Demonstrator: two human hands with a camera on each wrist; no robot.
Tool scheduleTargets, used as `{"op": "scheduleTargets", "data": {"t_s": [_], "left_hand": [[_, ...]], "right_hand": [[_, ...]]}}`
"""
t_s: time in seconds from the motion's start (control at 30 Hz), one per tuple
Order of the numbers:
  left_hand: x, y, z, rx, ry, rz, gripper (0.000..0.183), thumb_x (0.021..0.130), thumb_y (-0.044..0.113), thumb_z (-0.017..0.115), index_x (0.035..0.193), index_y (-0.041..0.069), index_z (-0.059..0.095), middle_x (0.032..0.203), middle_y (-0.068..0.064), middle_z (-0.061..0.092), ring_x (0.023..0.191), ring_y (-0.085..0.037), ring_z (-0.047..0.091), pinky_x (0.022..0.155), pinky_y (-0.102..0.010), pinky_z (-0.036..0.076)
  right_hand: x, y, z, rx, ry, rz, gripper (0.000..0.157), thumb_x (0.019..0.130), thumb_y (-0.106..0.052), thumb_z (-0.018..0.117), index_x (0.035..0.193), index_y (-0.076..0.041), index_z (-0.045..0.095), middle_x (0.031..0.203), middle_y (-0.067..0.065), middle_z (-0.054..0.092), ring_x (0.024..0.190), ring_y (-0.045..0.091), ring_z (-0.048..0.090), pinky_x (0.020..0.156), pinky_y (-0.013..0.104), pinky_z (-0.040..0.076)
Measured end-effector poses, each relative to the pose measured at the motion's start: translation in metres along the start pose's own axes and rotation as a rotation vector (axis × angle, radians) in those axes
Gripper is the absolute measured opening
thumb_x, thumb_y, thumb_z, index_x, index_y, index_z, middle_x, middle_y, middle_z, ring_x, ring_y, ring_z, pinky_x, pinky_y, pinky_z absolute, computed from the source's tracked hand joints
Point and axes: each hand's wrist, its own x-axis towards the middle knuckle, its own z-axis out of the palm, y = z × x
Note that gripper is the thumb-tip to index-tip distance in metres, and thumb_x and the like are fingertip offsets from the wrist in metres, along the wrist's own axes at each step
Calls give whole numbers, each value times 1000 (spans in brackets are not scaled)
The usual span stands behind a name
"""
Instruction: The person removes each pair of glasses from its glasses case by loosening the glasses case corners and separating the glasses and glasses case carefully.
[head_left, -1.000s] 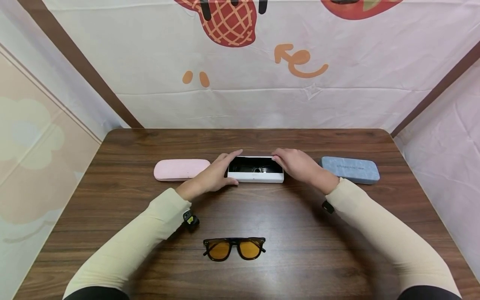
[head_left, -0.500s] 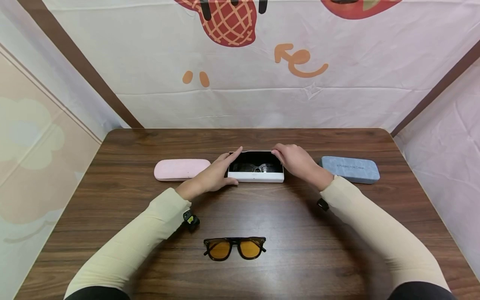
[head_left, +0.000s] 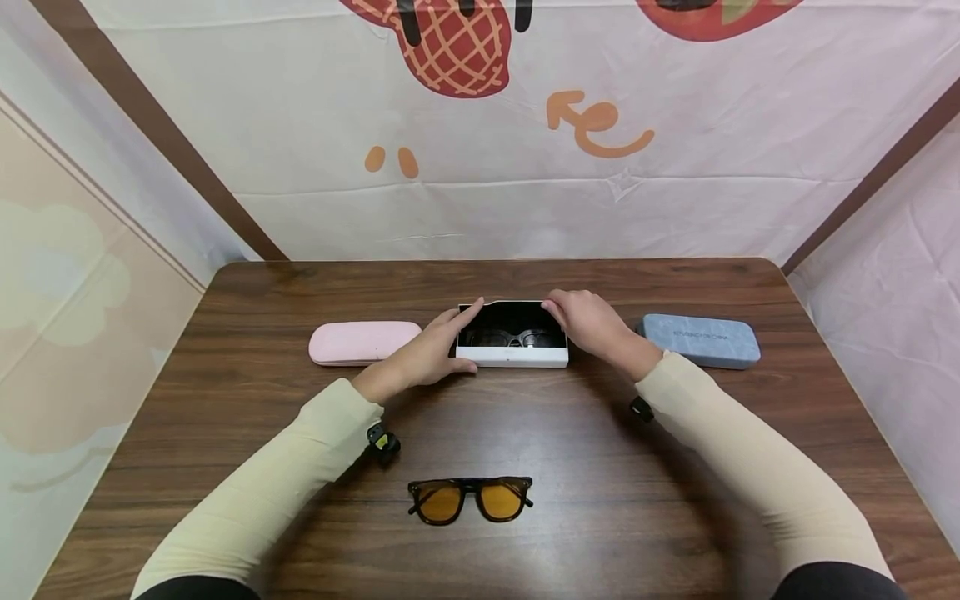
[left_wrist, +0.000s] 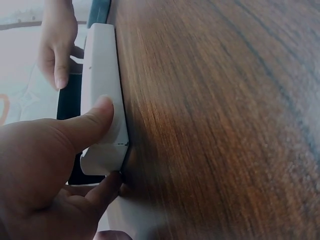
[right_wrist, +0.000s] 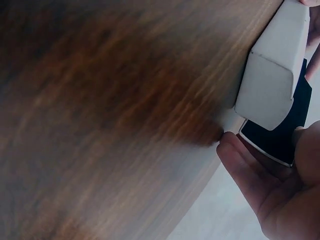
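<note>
A white glasses case [head_left: 525, 358] stands on the table with its lid raised, its black lining [head_left: 513, 314] showing. Inside lies a pair of dark-framed glasses [head_left: 517, 338]. My left hand [head_left: 420, 354] grips the case's left end; in the left wrist view the thumb presses the white front wall [left_wrist: 106, 75] and the fingers curl round the end. At the far right corner, my right hand [head_left: 596, 327] pinches the lid [right_wrist: 274, 145] between thumb and fingers. Black sunglasses with amber lenses [head_left: 469, 500] lie folded on the table, nearer to me.
A pink glasses case [head_left: 352, 342] lies shut to the left, partly behind my left hand. To the right is a blue glasses case [head_left: 701, 340], also shut. The wooden table [head_left: 600, 533] ends at a printed cloth backdrop [head_left: 487, 208].
My right hand has raised the lid further and moved slightly up and left, so more of the lining and the glasses inside shows. My left hand has held its place.
</note>
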Motion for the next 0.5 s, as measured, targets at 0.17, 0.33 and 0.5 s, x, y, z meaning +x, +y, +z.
{"op": "scheduleTargets", "data": {"t_s": [0.17, 0.33, 0.5], "left_hand": [[1, 1, -1, 14, -16, -3, 101, 91, 24, 78, 165, 17, 9, 160, -31, 23, 147, -43, 30, 113, -54, 36], [2, 1, 0, 20, -26, -6, 102, 92, 24, 78, 165, 16, 8, 160, -32, 23, 146, -43, 30, 113, -54, 37], [2, 1, -1, 10, -27, -11, 101, 92, 24, 78, 165, 17, 8, 160, -31, 22, 147, -43, 28, 113, -54, 35]], "right_hand": [[-1, 0, 0, 11, -24, 15, 35, 109, -29, 49, 122, -1, 64, 107, 14, 72, 97, 30, 69, 88, 49, 53], [-4, -5, -5, 14, -60, 53, 48, 109, -37, 48, 140, 0, 55, 136, 19, 62, 120, 35, 62, 99, 52, 49], [-8, -9, -11, -23, 1, 50, 46, 107, -37, 52, 138, -3, 58, 136, 16, 62, 105, 29, 68, 87, 50, 54]]}}
